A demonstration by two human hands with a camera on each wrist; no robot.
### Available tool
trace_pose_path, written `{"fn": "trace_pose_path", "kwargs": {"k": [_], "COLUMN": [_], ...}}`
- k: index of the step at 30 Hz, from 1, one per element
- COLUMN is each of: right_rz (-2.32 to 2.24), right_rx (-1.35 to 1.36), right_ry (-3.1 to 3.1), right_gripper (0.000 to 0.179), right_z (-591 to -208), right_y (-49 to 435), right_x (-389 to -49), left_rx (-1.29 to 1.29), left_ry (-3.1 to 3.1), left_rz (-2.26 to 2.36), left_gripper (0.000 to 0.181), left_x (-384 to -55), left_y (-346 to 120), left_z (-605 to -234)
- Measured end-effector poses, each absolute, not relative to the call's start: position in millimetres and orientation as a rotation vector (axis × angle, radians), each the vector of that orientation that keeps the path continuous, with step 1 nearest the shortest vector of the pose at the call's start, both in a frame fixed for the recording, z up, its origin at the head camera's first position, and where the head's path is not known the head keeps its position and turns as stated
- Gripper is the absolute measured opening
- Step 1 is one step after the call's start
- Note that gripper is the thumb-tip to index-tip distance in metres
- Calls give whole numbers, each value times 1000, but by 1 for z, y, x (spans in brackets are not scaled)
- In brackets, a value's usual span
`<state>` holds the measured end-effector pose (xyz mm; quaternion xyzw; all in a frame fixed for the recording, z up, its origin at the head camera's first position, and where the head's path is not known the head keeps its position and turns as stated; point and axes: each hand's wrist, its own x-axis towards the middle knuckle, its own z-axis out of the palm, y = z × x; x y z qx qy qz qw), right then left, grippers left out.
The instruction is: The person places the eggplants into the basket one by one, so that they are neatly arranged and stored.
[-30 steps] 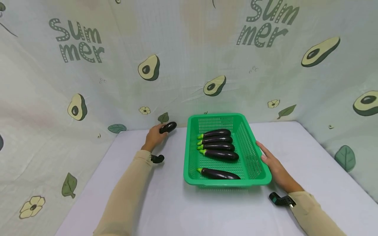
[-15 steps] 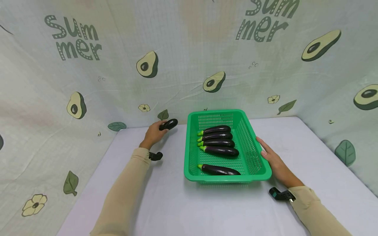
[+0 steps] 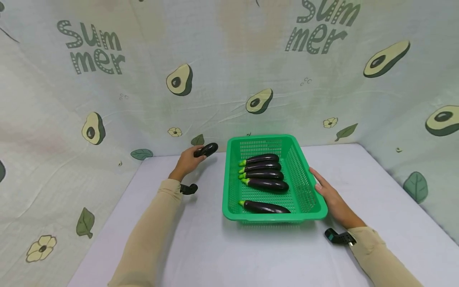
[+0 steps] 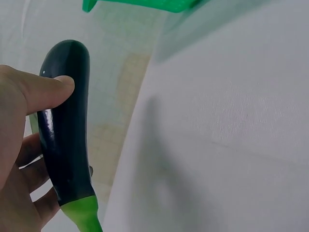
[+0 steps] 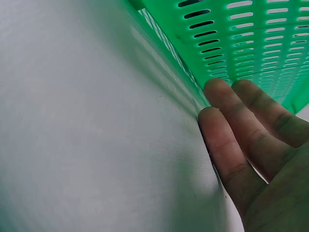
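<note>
In the head view my left hand (image 3: 187, 162) grips a glossy dark purple eggplant (image 3: 210, 149) left of the basket. The left wrist view shows the thumb pressed across this eggplant (image 4: 67, 130) and the other fingers behind it, its green stem end pointing down in the picture. A green plastic basket (image 3: 274, 217) stands to the right, with several eggplants inside. Four of these lie as a close group, while a separate eggplant (image 3: 265, 207) lies near the front wall. My right hand (image 3: 335, 202) touches the basket's right side; its fingers (image 5: 224, 140) look nearly straight against the slotted wall.
A white cloth covers the table (image 3: 251, 255). Behind it hangs a pale curtain (image 3: 215, 48) printed with avocados, leaves and lettering. Black camera mounts (image 3: 189, 189) are worn at both wrists.
The left hand and its eggplant have shifted slightly up and to the right in the picture. The right hand stays at the basket's side. The head view has tilted a little.
</note>
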<state>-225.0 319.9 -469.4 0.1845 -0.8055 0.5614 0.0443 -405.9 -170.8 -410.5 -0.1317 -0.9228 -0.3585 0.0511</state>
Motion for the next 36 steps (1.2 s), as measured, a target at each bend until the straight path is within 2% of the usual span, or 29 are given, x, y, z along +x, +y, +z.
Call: {"fn": "trace_pose_path", "kwargs": {"k": [36], "right_rz": [1692], "right_rx": [578], "right_ry": [-2459], "right_gripper": [53], "right_z": [-468], "right_y": [318], "right_x": [-223], "left_rx": [-556], "left_ry": [-2672], "left_rz": [-1164], "left_gripper": [51], "left_x": [-373], "left_y": [-158], "left_z": [-393]}}
